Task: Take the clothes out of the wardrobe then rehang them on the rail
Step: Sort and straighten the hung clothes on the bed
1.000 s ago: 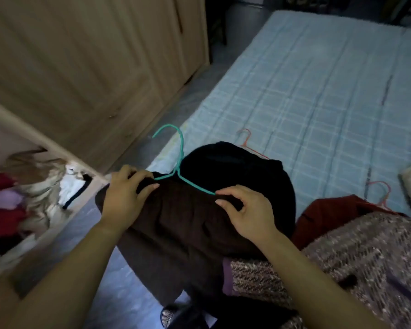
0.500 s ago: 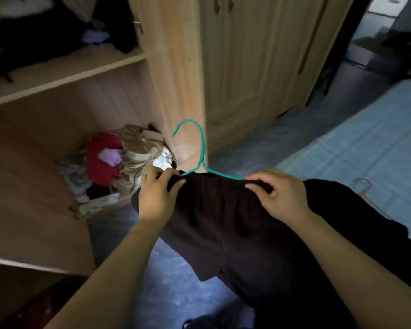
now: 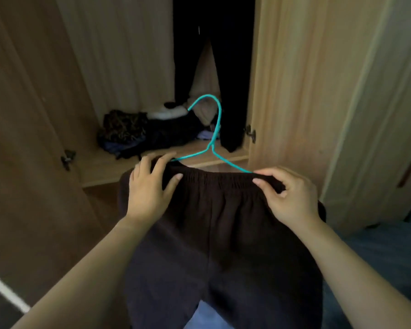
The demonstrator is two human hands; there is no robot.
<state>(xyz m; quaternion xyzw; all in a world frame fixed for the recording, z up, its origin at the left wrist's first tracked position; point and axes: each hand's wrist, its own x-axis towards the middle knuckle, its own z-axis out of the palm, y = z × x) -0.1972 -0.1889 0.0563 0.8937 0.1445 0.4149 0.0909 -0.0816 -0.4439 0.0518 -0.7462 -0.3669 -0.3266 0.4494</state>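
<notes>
– Wardrobe (image 3: 128, 55) dead ahead, both doors swung wide: left door (image 3: 22, 115), right door (image 3: 294, 91). Trousers?
– Trousers (image 3: 218, 233) held up in front of the opening, just short of the shelf (image 3: 97, 172) edge, on a hanger (image 3: 215, 129). Waistband level, running left to right. Legs drop down past the bottom of view. Hook upright, tip curving left.
– Hands?
– Left hand (image 3: 147, 193) grips the waistband's left end, fingers spread over the top, thumb on the near side. Right hand (image 3: 292, 198) pinches the right end between thumb and forefinger, other fingers curled.
– Room?
– Dark garment (image 3: 233, 79) hangs inside at right. Pile (image 3: 138, 131) of clothes on the shelf, left. Open space above the pile.
– Look?
– Dark brown, gathered elastic waist. Hanger thin, teal.
</notes>
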